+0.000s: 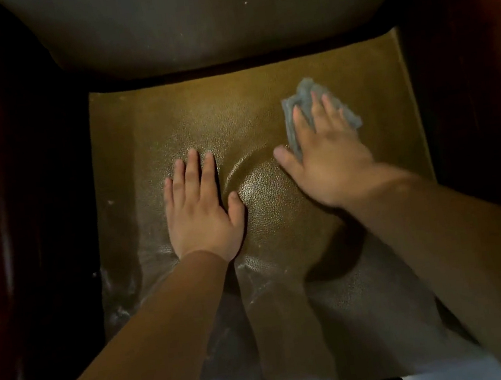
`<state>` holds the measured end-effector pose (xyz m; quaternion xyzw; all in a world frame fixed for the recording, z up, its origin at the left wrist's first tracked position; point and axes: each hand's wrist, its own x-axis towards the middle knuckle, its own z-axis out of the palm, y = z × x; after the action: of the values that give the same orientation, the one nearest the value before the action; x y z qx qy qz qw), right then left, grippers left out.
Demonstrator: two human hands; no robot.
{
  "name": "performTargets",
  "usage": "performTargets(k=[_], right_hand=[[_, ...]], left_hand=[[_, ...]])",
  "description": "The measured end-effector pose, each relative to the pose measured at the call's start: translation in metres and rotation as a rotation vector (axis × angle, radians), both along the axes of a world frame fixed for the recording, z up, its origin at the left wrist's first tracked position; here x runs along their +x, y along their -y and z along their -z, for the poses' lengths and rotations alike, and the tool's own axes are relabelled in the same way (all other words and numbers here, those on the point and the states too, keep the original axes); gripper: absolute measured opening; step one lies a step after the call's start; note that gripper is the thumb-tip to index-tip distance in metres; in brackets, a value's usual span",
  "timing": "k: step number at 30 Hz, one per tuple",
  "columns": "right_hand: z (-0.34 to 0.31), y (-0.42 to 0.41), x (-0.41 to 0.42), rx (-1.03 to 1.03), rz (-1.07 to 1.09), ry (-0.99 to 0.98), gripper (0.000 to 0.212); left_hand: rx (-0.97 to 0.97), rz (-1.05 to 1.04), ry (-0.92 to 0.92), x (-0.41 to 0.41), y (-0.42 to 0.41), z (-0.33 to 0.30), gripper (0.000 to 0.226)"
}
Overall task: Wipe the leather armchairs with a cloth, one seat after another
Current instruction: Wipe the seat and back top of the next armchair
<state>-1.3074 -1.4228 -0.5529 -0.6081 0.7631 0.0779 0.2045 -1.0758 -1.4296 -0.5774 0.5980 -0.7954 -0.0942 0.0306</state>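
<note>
Your bare forearms reach in from the near edge over the brown, grained leather seat cushion (244, 121). Your left hand (201, 208) lies flat mid-seat, fingers straight and together. Your right hand (326, 152) presses spread fingers on the crumpled grey cloth (298, 101), far right. No writing shows.

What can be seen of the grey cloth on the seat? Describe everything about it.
The cloth is a small grey rag of soft, fuzzy-looking fabric, crumpled into uneven folds instead of spread flat. It lies on the brown leather seat cushion, toward the right rear part, short of the backrest. The right hand presses flat on it with straight fingers, covering its near half, so its full outline is hidden. Its far edge and both sides poke out beyond the fingers. The left hand does not touch it.
</note>
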Motion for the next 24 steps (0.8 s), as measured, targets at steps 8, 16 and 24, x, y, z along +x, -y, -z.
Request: performTargets(k=[8,16,24], right_hand=[[-0.021,-0.129,0.033,0.023,-0.268,0.127,0.089],[0.002,-0.034,-0.005,-0.027,0.028,0.019,0.097],[-0.006,-0.086,0.019,-0.02,-0.433,0.116,0.096]], left_hand=[[0.002,0.019,0.028,0.001,0.0,0.002,0.071],[-0.026,0.015,-0.016,0.001,-0.001,0.005,0.069],[-0.058,0.017,-0.014,0.001,-0.002,0.011,0.069]])
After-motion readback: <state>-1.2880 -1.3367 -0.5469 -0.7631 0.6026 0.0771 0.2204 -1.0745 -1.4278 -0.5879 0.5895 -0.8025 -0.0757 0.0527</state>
